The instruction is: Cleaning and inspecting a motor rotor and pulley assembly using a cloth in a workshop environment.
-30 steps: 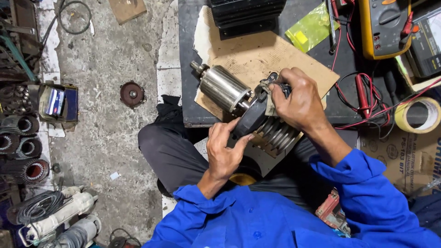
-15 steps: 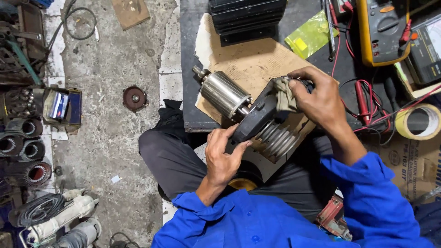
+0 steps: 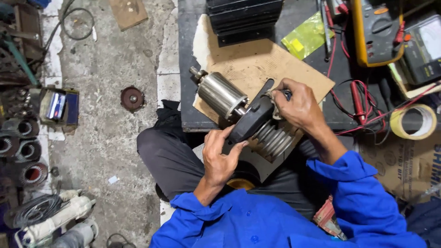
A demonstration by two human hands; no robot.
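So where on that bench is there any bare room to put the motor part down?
The bare stretch of cardboard sheet, between the black finned block and the steel rotor, is free. The right side is crowded: yellow meter, red leads, tape roll. The concrete floor left of the bench is mostly open.

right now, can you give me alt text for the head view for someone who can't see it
Seen from above, a person in blue sleeves grips a motor rotor with a black end cover and grooved pulley, left hand on the cover, right hand at its top. It rests on cardboard over a dark bench strewn with meters.
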